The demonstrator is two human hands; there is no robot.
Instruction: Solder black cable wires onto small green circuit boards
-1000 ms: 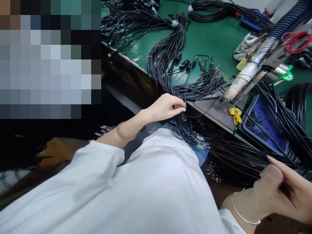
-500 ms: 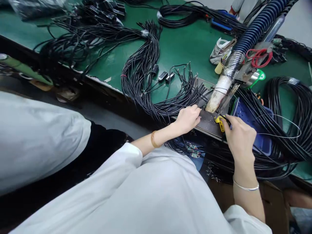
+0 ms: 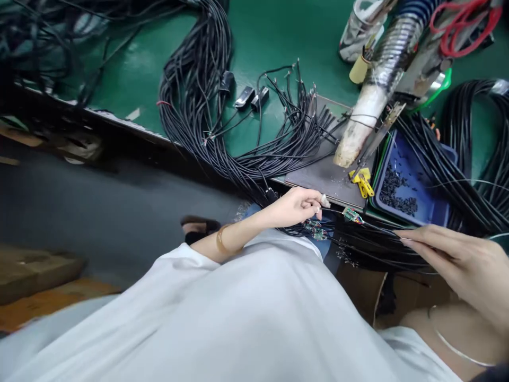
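Note:
A small green circuit board [image 3: 352, 215] with coloured wires hangs between my two hands, just off the table's front edge. My left hand [image 3: 296, 206] is closed, its fingertips pinching the thin black cable that runs to the board's left end. On the other side, my right hand [image 3: 457, 252] pinches the black cable [image 3: 377, 228] leaving the board's right end. A yellow clip-like tool [image 3: 361, 182] lies on the dark plate [image 3: 318, 175], apart from both hands. Below my left hand, several more circuit boards [image 3: 317, 231] on black cables rest near my lap.
A large bundle of black cables [image 3: 194, 79] spreads over the green table [image 3: 270, 37]. A fume hose [image 3: 366, 116] slants down above the plate. The blue tray [image 3: 433, 204] holds small black pieces. Another cable coil [image 3: 461, 122] and red-handled scissors [image 3: 449, 42] are on the right.
My right hand has left the yellow tool and moved right and down, holding the cable. My left hand has dropped slightly, and the circuit board now shows between the hands. The view has shifted closer.

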